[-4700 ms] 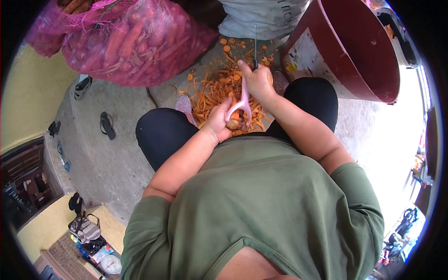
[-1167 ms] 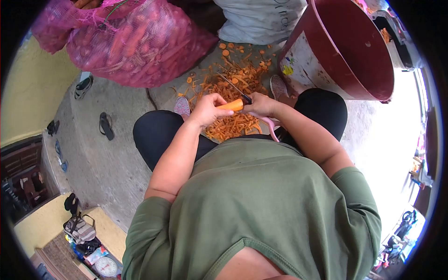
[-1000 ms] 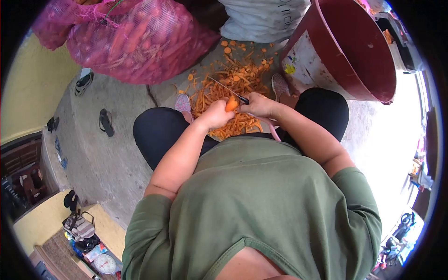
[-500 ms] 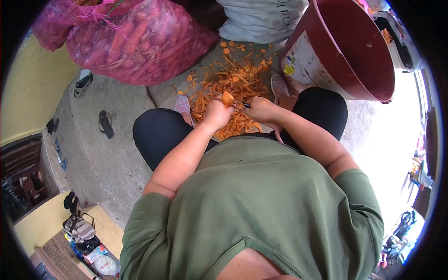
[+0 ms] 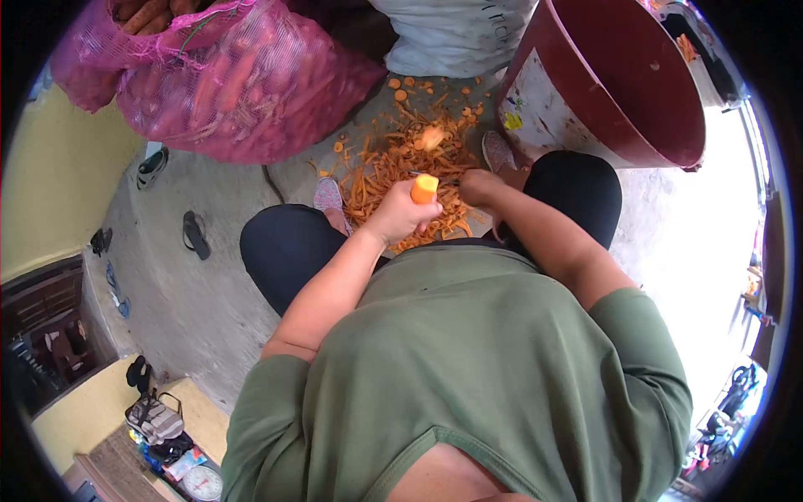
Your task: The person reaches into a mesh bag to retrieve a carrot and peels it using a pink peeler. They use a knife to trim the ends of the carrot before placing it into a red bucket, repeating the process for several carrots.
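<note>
My left hand (image 5: 403, 215) is closed round an orange carrot (image 5: 424, 189), whose pale cut end faces up. Just to the right, my right hand (image 5: 480, 188) is closed on a knife, its dark blade (image 5: 447, 181) partly visible over the peelings. Beneath and beyond both hands, a heap of carrot peelings and round slices (image 5: 376, 180) lies on the floor between the feet. A blurred orange piece (image 5: 430, 138) shows above the heap, beyond the hands.
A pink mesh sack (image 5: 242, 84) full of carrots stands at upper left, a white sack (image 5: 456, 38) at top centre. The large dark red bucket (image 5: 585, 125) is at upper right, near the right foot. Sandals (image 5: 195, 235) lie on the concrete at left.
The carrot in my left hand now points up with a cut end showing. My right hand has moved slightly right, away from it. A blurred orange piece has appeared above the heap.
</note>
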